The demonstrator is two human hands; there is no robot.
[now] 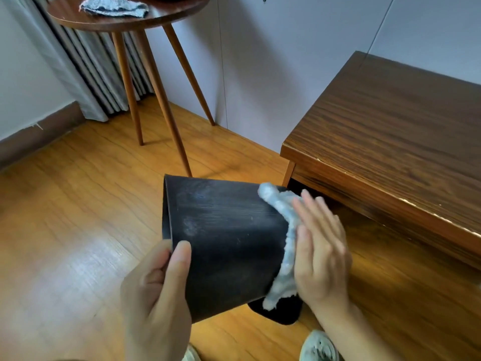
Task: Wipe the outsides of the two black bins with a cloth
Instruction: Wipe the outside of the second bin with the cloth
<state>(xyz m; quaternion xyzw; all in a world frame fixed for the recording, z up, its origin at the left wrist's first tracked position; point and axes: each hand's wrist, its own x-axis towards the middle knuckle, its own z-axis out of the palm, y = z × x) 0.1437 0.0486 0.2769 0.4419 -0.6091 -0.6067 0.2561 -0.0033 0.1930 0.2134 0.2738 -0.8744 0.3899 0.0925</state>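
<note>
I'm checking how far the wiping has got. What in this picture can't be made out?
- Second bin: head view, mostly hidden behind the held bin and cloth.
- Held bin's far sides: turned away from the camera.
- Right hand: motion-blurred, so its hold on the cloth is unclear.
- Round table: its top is cut off by the frame's upper edge.

A black plastic bin with flat, tapered sides (229, 246) was held tipped on its side above the wooden floor, its wider rim toward the left and its narrower base toward the right. Its upturned wall looked dull, with pale dusty smears and faint streaks. A fluffy pale blue-grey cloth (285, 241) was pressed against the base end, bunched in a long strip along that edge. Just below it showed part of a second black object with rounded corners (282, 312), mostly hidden.
</note>
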